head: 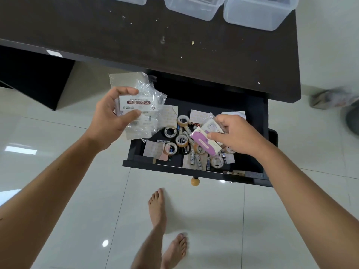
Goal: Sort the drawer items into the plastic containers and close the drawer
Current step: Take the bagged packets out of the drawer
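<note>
At centre left of the frame my left hand [111,113] grips a sticky note pack [137,104] in clear wrap; my right hand [236,135] pinches a purple packet [202,141] over the open drawer [194,171], plastic containers [256,14] along the top edge.

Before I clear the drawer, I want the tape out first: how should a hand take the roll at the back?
Pinch the tape roll from above, one finger through its open core and the thumb outside the rim. It lies flat, with other rolls and batteries crowding its near side.
</note>
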`<act>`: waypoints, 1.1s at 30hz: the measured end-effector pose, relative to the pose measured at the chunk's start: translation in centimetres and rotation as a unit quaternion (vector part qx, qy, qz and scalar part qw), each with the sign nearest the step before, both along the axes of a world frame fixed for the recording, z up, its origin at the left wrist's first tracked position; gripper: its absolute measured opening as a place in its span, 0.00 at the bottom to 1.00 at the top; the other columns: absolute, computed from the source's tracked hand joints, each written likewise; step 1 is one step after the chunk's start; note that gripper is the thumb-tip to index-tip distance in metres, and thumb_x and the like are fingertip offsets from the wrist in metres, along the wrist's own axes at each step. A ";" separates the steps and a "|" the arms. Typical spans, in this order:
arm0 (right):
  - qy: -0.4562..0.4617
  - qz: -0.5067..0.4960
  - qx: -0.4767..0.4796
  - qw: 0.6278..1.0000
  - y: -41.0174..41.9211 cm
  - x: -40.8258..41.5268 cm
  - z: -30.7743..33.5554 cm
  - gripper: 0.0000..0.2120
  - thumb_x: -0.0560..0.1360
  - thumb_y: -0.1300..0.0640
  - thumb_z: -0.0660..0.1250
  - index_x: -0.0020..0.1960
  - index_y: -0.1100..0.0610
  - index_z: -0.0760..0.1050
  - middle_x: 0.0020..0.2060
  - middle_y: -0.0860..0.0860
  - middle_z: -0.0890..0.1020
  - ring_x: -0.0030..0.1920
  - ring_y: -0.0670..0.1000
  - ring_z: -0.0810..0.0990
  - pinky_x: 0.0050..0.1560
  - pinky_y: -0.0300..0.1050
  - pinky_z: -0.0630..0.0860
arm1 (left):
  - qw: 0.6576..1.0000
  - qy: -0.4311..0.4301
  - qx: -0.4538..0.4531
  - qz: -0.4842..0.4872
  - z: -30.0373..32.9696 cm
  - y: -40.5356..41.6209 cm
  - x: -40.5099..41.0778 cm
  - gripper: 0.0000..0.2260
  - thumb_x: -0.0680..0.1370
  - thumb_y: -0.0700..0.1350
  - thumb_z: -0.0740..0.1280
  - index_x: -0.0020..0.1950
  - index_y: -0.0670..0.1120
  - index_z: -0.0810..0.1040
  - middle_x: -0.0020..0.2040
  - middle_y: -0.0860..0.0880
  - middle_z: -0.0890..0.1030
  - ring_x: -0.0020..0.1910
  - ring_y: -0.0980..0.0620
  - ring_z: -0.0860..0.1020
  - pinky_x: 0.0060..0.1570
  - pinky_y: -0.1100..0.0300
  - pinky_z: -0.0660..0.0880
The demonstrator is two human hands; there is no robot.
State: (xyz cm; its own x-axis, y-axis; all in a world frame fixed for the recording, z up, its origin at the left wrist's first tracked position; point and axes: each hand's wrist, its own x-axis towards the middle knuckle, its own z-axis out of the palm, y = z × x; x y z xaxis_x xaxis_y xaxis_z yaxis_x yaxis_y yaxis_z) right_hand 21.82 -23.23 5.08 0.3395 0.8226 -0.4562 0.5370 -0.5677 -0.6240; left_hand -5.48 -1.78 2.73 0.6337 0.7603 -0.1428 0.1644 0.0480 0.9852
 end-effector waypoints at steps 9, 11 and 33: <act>0.211 -0.123 0.134 0.960 2.8 -2.6 2.3 0.14 0.76 0.57 0.78 0.61 0.53 0.82 0.53 0.49 0.90 0.55 0.51 0.89 0.56 0.52 0.86 | 0.998 -0.010 -0.026 -0.061 1.2 -1.9 2.1 0.19 0.79 0.35 0.73 0.67 0.50 0.76 0.57 0.49 0.86 0.57 0.49 0.86 0.54 0.52 0.85; 0.215 -0.132 0.147 0.956 3.1 -2.3 2.7 0.15 0.75 0.57 0.79 0.61 0.51 0.83 0.54 0.48 0.90 0.56 0.51 0.89 0.59 0.55 0.84 | 0.995 -0.020 -0.027 -0.094 1.9 -2.8 3.4 0.20 0.79 0.37 0.74 0.68 0.49 0.75 0.60 0.47 0.85 0.60 0.47 0.85 0.56 0.49 0.85; 0.063 -0.243 0.210 0.945 -4.4 7.7 5.7 0.51 0.70 0.51 0.84 0.84 0.40 0.57 0.72 0.41 0.75 0.70 0.41 0.77 0.66 0.50 0.82 | 0.974 -0.062 -0.023 -0.215 5.4 -8.7 20.6 0.16 0.75 0.35 0.78 0.60 0.44 0.78 0.55 0.43 0.82 0.51 0.47 0.83 0.51 0.50 0.84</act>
State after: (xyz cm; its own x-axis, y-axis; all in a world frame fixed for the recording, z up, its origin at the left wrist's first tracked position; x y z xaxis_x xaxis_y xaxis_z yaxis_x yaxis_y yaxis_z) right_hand 29.48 -27.67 10.80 0.6887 0.7009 -0.1859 0.1827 -0.4159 -0.8909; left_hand 15.13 -10.47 8.17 0.9065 0.4158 -0.0730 0.0595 0.0455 0.9972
